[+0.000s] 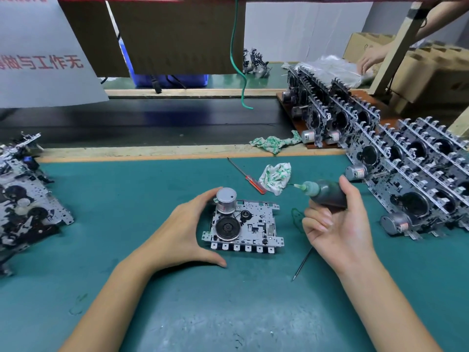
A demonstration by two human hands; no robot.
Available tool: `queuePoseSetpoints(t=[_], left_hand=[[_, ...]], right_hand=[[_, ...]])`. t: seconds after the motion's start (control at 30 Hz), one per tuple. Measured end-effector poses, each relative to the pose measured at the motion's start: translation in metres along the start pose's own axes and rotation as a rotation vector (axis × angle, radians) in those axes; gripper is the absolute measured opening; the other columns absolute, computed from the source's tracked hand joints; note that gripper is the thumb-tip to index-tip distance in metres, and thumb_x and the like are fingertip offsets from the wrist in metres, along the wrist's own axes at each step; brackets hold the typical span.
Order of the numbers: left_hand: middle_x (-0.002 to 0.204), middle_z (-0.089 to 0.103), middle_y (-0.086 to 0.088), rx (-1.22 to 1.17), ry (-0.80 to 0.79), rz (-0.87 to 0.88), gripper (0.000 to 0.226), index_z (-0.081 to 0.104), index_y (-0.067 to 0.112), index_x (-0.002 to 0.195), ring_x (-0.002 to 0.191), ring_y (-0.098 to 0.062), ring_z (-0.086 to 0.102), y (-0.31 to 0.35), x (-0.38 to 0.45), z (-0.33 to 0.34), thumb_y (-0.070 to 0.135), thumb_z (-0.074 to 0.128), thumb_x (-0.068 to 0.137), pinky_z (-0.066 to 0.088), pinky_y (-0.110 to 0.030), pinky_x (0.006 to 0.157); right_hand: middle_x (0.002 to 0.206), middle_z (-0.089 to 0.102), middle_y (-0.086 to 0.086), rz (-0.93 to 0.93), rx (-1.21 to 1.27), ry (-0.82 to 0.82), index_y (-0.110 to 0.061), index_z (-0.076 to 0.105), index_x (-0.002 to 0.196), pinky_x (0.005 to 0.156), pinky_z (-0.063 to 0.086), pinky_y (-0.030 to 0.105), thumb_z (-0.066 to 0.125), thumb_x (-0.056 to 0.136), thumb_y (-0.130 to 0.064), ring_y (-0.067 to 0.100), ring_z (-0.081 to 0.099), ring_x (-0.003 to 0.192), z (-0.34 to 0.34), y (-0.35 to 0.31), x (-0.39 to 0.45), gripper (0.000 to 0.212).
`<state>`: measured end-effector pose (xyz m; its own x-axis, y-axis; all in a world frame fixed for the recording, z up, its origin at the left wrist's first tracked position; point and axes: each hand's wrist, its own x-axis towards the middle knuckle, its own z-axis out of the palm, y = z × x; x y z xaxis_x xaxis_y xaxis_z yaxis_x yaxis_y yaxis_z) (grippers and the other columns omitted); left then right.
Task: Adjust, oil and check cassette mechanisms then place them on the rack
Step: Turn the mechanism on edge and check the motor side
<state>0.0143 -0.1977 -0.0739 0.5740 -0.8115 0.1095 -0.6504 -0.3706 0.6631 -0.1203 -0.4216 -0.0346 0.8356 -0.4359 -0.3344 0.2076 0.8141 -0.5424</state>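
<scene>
A cassette mechanism (253, 227) lies flat on the green mat, its silver motor (226, 200) standing up at the back left and a black flywheel in front of it. My left hand (187, 232) curves around the mechanism's left side, fingertips touching the motor, thumb on the mat in front. My right hand (335, 224) grips a dark green oil bottle (324, 194) to the right of the mechanism, with the nozzle pointing left and held above the mat. Finished mechanisms stand in rows on the rack (406, 174) at the right.
A red-handled screwdriver (247, 177) and a crumpled cloth (276, 176) lie behind the mechanism. A thin metal pick (302, 264) lies under my right hand. More mechanisms are piled at the left edge (25, 199). A dark conveyor belt (152, 123) runs behind. Another person's hand (368, 59) is at far right.
</scene>
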Motion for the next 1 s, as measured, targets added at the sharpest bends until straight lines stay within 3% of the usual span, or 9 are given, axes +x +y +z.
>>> queuePoseSetpoints(t=[0.1,0.27,0.47,0.63,0.73,0.8,0.87,0.93,1.0], left_hand=[[0.134,0.036,0.037,-0.022,0.012,-0.031,0.108,0.018,0.063,0.130,0.127,0.007,0.037,-0.001,0.001,0.003,0.067,0.083,0.043,0.034,-0.026,0.107],[0.131,0.026,0.046,-0.033,0.019,0.005,0.104,0.013,0.071,0.125,0.126,0.013,0.030,0.001,0.000,0.004,0.068,0.080,0.045,0.029,-0.016,0.104],[0.129,0.023,0.048,-0.035,0.018,0.013,0.102,0.015,0.068,0.125,0.125,0.013,0.028,0.001,0.000,0.005,0.069,0.079,0.044,0.027,-0.018,0.105],[0.135,0.018,0.044,-0.035,-0.021,0.011,0.110,0.011,0.065,0.128,0.129,0.013,0.021,0.001,-0.002,0.005,0.068,0.080,0.042,0.023,-0.014,0.106],[0.140,0.015,0.042,-0.076,-0.004,0.003,0.115,0.007,0.067,0.131,0.134,0.012,0.018,0.003,-0.003,0.006,0.069,0.080,0.043,0.021,-0.012,0.107],[0.140,0.024,0.039,-0.156,0.082,-0.028,0.101,0.017,0.060,0.134,0.132,0.012,0.026,0.007,0.000,0.011,0.065,0.078,0.053,0.024,-0.009,0.106],[0.134,0.044,0.027,-0.220,0.210,-0.055,0.072,0.035,0.048,0.131,0.123,0.006,0.041,0.013,0.005,0.017,0.058,0.074,0.071,0.033,-0.014,0.103],[0.115,0.058,0.015,-0.189,0.305,-0.030,0.044,0.051,0.040,0.117,0.107,0.000,0.053,0.019,0.007,0.019,0.050,0.065,0.076,0.041,-0.023,0.094],[0.100,0.061,0.009,-0.174,0.303,-0.007,0.031,0.058,0.036,0.104,0.094,-0.006,0.056,0.021,0.007,0.017,0.046,0.065,0.075,0.044,-0.025,0.085]], right_hand=[[0.047,0.024,-0.005,0.009,-0.015,-0.005,-0.009,0.059,0.077,0.031,0.019,0.015,0.059,0.075,-0.045,0.004,0.023,0.033,0.001,0.001,-0.001,0.036],[0.046,0.024,-0.005,0.009,-0.021,0.003,-0.008,0.059,0.078,0.030,0.020,0.015,0.060,0.075,-0.045,0.004,0.023,0.033,0.002,0.001,-0.001,0.037],[0.048,0.026,-0.005,-0.020,-0.073,-0.004,-0.010,0.059,0.080,0.032,0.022,0.014,0.060,0.073,-0.046,0.005,0.025,0.035,0.003,0.002,-0.002,0.037],[0.057,0.053,-0.002,-0.255,-0.338,0.001,-0.013,0.060,0.096,0.044,0.045,0.018,0.058,0.068,-0.050,0.008,0.048,0.047,0.003,0.005,-0.004,0.047],[0.072,0.069,0.006,-0.351,-0.404,-0.037,-0.008,0.062,0.103,0.056,0.054,0.024,0.061,0.071,-0.042,0.014,0.062,0.060,0.000,0.001,-0.005,0.047],[0.080,0.072,0.006,-0.390,-0.523,-0.009,-0.009,0.060,0.103,0.066,0.056,0.026,0.066,0.073,-0.030,0.014,0.066,0.070,-0.003,0.000,-0.003,0.038],[0.085,0.073,-0.002,-0.456,-0.750,0.051,-0.021,0.057,0.101,0.073,0.054,0.023,0.073,0.074,-0.014,0.009,0.066,0.075,-0.008,0.000,0.003,0.031],[0.085,0.073,-0.012,-0.504,-0.913,0.053,-0.027,0.055,0.098,0.073,0.052,0.015,0.074,0.074,-0.001,0.002,0.065,0.075,-0.012,0.002,0.008,0.040],[0.091,0.071,-0.014,-0.532,-0.983,0.037,-0.028,0.056,0.097,0.073,0.050,0.011,0.076,0.073,0.001,-0.002,0.066,0.080,-0.015,0.005,0.011,0.043]])
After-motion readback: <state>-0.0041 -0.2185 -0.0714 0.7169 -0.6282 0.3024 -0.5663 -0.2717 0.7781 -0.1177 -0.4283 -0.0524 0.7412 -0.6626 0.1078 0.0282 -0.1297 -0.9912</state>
